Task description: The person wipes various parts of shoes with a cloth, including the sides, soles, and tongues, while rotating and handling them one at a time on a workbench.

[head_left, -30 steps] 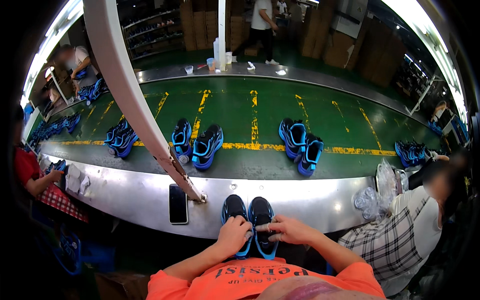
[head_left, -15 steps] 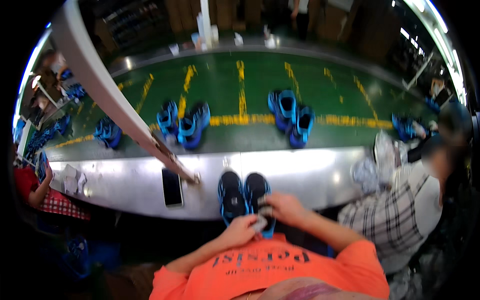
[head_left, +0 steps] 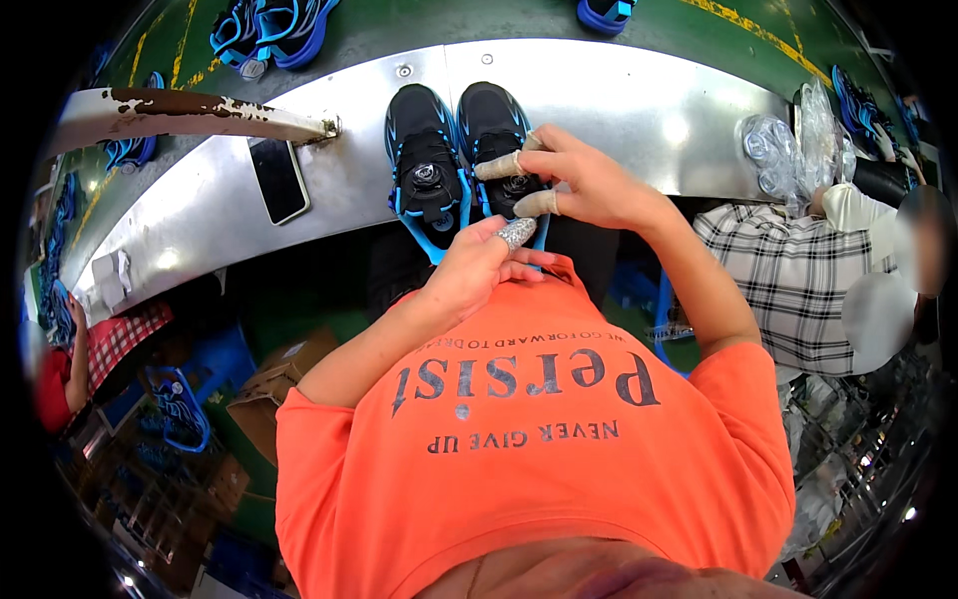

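Note:
Two black sneakers with blue trim lie side by side at the metal bench's near edge, toes pointing away from me. The left sneaker (head_left: 414, 125) shows a round dial on its tongue. My right hand (head_left: 579, 180), with pale covers on its fingers, curls over the right sneaker (head_left: 489, 110), its thumb and finger on either side of that shoe's dial. My left hand (head_left: 474, 265) is closed at the same shoe's heel, partly hiding it. A silver-grey covering or wad shows at its thumb; I cannot tell which.
A phone (head_left: 278, 180) lies on the metal bench (head_left: 349, 190), by a rusty white post (head_left: 200, 115). Clear plastic bags (head_left: 773, 150) lie at the right, beside a person in a plaid shirt (head_left: 778, 270). More sneakers (head_left: 289, 30) stand on the green surface beyond.
The view has tilted down, bringing the shoes and my hands higher in the picture. My right hand's fingers have spread more around the right sneaker's dial; my left hand stays at its heel.

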A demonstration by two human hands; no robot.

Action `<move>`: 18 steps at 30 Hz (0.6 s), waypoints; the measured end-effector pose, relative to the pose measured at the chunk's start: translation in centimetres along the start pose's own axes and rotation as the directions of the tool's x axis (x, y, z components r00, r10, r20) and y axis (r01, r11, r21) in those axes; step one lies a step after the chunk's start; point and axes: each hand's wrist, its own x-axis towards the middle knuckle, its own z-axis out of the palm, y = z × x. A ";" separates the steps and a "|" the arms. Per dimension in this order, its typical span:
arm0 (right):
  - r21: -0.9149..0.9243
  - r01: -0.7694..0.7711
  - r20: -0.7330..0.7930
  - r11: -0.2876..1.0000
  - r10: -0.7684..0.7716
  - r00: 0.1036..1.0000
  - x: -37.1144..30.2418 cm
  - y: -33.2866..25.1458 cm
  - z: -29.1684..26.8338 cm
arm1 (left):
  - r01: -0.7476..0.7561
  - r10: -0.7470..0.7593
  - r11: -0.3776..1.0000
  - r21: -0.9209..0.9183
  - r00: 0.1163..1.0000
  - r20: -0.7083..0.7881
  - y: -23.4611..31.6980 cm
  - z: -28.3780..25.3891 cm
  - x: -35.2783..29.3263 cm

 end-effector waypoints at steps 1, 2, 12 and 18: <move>0.001 -0.007 0.037 1.000 0.007 0.999 0.0 0.3 -0.2 | 0.003 -0.003 1.000 0.002 1.000 0.010 -0.1 -0.1 0.0; -0.043 -0.018 0.011 0.999 0.019 1.000 0.0 0.4 0.0 | 0.007 -0.007 1.000 0.003 1.000 0.021 -0.2 -0.2 0.1; -0.070 0.087 -0.040 0.994 -0.090 0.995 0.3 1.3 0.3 | 0.008 -0.007 1.000 0.021 1.000 -0.025 -0.1 -0.2 0.5; -0.266 -0.090 -0.205 0.960 0.035 0.978 -0.3 0.8 1.7 | -0.006 0.006 1.000 0.007 0.999 -0.041 -0.1 0.1 0.3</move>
